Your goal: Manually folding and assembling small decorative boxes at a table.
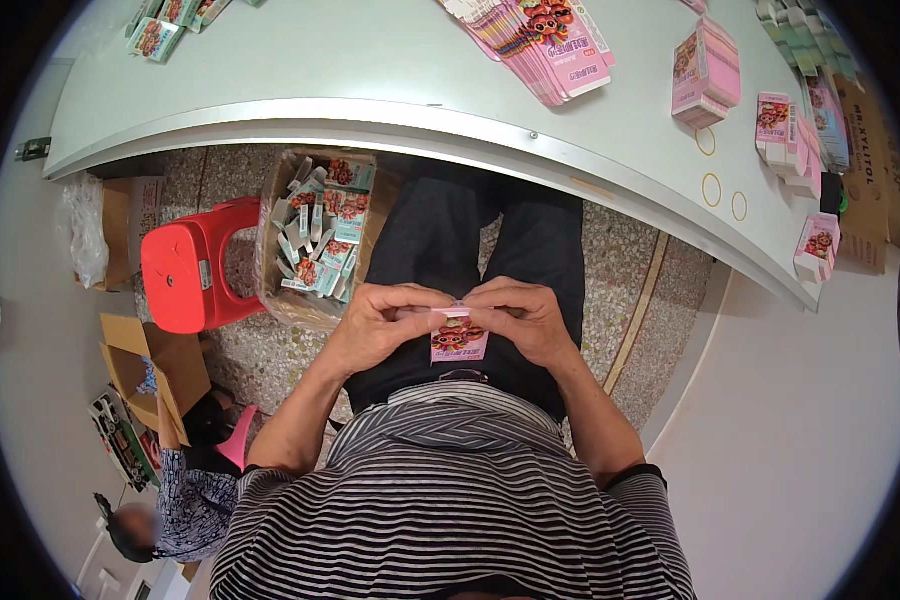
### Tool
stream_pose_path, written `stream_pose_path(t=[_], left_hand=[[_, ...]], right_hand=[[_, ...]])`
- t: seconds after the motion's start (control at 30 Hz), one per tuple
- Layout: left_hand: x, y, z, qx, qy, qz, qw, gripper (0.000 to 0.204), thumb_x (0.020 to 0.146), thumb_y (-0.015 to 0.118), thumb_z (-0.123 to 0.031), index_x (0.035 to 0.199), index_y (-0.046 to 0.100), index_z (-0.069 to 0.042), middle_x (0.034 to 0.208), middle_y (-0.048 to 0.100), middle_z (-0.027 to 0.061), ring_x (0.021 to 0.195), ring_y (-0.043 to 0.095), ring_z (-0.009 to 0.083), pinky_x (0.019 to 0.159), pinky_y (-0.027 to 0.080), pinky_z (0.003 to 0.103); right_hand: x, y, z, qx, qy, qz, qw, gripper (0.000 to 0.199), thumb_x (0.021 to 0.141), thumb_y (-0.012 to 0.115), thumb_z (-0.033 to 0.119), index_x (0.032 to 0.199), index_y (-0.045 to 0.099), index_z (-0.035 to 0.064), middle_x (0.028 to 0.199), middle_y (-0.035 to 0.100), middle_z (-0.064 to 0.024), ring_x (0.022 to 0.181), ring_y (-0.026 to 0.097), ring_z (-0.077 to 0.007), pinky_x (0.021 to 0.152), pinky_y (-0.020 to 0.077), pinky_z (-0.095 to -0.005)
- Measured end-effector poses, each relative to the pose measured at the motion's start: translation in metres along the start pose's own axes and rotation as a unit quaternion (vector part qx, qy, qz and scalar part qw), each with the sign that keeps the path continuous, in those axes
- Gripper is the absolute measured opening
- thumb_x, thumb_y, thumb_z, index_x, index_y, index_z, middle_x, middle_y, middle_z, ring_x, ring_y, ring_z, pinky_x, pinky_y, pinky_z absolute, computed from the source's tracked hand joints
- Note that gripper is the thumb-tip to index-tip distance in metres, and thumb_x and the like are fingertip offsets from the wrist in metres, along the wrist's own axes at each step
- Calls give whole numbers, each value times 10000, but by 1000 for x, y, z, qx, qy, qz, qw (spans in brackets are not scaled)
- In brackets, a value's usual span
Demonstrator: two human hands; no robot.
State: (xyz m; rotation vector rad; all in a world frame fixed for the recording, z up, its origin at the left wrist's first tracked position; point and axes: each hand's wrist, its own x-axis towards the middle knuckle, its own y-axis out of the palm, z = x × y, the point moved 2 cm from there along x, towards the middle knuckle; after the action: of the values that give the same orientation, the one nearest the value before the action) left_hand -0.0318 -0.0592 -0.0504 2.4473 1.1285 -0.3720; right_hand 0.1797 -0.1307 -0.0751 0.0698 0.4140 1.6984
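Observation:
Above my lap I hold a small pink printed carton by its upper end. My left hand pinches one corner of that end between thumb and fingers. On the opposite corner my right hand has the same kind of pinch, so the two thumbs nearly meet. The carton's printed face is toward me, and it looks flat or thin. Fingertips cover much of its top edge, so I cannot tell whether the flap there is folded in.
A fanned stack of pink cartons lies on the white table, with bundled pink cartons and rubber bands to the right. Left of my legs are a lined box of green-and-white cartons and a red stool. A person reaches into a cardboard box.

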Motion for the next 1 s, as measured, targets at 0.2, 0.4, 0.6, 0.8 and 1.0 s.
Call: stream_pose_path(t=[0.2,0.4,0.6,0.8,1.0], left_hand=[[3,1,-3,1,-52,-12,999,179,871,652,35,1029,735,29,998,735,132,904,682,156,853,541,275],[0,8,3,33,-4,-46,998,161,880,629,37,1006,729,35,989,733,123,890,682,149,838,537,267],[-5,14,-1,124,54,-29,990,190,890,683,-12,1074,706,27,1034,714,118,876,681,131,780,548,245],[0,11,-2,109,39,-8,993,264,860,730,-14,1120,697,19,984,723,111,833,681,106,732,555,220],[4,9,-1,99,7,9,995,282,847,750,-29,1120,699,19,975,727,104,804,675,92,699,550,204]], right_hand=[[4,2,1,20,41,-16,999,132,912,648,-13,1027,709,-36,996,672,-98,867,635,-115,748,500,-223],[3,3,-7,9,-2,-41,999,134,915,662,19,1031,717,-19,936,666,-51,752,599,-52,633,462,-189],[9,0,9,-42,2,-30,999,76,871,701,-8,944,717,-24,990,673,-91,791,627,-77,664,494,-201],[27,-5,25,-79,83,22,993,51,833,746,10,841,699,-7,869,684,-60,726,627,-71,627,489,-202],[40,-11,38,-158,96,81,979,89,803,777,53,800,700,10,752,673,-29,692,631,-64,592,490,-213]])
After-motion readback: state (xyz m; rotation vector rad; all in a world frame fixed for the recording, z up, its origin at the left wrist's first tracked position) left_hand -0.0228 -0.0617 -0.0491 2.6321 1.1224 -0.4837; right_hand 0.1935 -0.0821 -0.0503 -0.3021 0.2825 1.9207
